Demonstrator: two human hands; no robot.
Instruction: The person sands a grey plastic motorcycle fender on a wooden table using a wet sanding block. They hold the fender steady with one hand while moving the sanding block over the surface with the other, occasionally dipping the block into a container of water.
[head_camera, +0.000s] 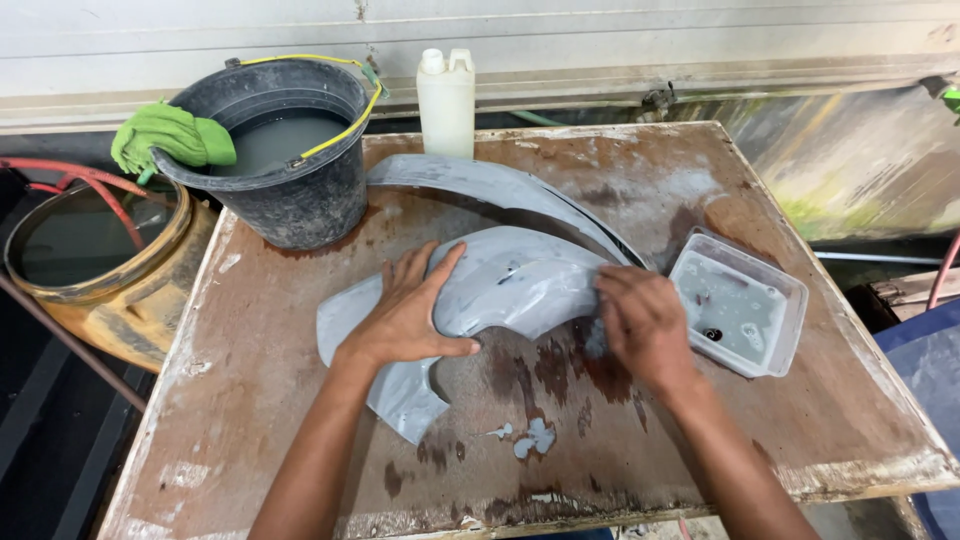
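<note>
The person is wet-sanding or rubbing down a curved grey panel (500, 285) that lies in the middle of a worn, stained wooden table (240, 400). The left hand (410, 310) lies flat and open on the panel's left part, fingers spread, pinning it to the table. The right hand (645, 325) presses down at the panel's right end with fingers curled; something may be under them, but I cannot tell what. Wet dark patches and grey smears mark the wood just near of the panel.

The step in hand looks like rubbing the right end while the left hand steadies the piece. The next stroke calls for firm downward hold on the left so the curved piece does not slide or rock, and short strokes that follow the curve.

A second grey curved panel (480, 180) lies just beyond, touching or nearly touching the first. A clear square tub (790, 300) of cloudy water sits just right of the right hand, close enough to be knocked by a wide stroke. A black bucket (300, 200) of murky water with a green cloth (170, 135) on its rim stands at the far left corner, and a white plastic bottle (446, 100) at the far edge. Open room lies toward the near edge and the near right corner. Off the table's left edge stands a yellowish drum (110, 300).
</note>
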